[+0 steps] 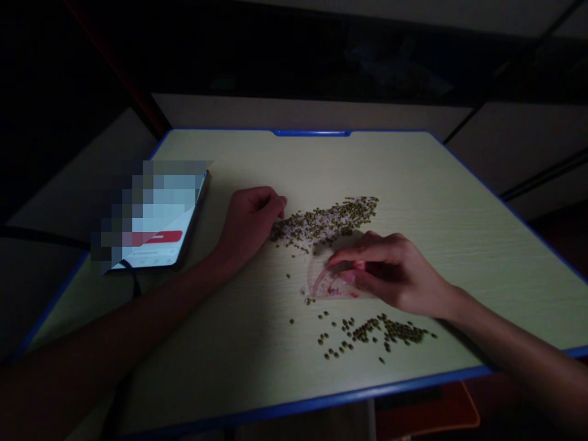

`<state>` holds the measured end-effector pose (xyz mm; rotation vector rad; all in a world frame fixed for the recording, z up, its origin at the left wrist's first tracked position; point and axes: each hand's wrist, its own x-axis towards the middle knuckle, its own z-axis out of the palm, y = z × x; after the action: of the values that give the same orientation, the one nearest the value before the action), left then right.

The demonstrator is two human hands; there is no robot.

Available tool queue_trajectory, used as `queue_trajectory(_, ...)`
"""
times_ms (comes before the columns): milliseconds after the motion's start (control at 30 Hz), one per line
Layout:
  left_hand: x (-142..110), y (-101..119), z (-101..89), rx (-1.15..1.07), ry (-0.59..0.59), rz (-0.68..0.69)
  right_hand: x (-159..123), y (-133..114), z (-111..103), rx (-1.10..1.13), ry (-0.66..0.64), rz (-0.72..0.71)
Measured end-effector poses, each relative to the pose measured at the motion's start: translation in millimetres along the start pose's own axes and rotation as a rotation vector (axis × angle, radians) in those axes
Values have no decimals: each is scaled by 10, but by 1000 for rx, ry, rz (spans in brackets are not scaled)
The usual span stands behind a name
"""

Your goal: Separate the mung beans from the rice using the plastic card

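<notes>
A clear protractor with pink markings [328,283] is pinched between the thumb and fingers of my right hand [390,269], low over the table. Just beyond it lies a long pile of green beans mixed with small white grains [328,222]. My left hand [252,217] is curled closed at the pile's left end; its palm side is hidden, so I cannot see whether anything is inside. Closer to me, a looser group of green beans [390,331] is spread on the table. A few stray beans and white grains lie by the protractor's left edge.
A lit phone or tablet [156,236], partly pixelated, lies at the table's left, with a dark cable [133,275] running by it. The pale table [257,343] has a blue rim. Beyond stand a wall and dark surfaces; a reddish object [427,410] shows below the front edge.
</notes>
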<state>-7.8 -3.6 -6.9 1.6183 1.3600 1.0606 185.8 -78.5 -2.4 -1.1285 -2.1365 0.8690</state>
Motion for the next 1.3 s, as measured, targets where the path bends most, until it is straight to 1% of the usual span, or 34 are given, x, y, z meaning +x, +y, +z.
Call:
queue_trajectory(633, 15, -2, 5, -14, -2, 5, 35, -14, 76, 8, -7, -18)
queue_trajectory(967, 18, -26, -4, -3, -12, 17, 18, -10, 64, -3, -40, -79)
queue_trajectory(1167, 19, -25, 4, -1, -8, 21, 35, -5, 70, -6, 13, -70)
queue_trajectory(1300, 26, -39, 7, -10, -8, 26, 31, -18, 89, -27, 22, -54)
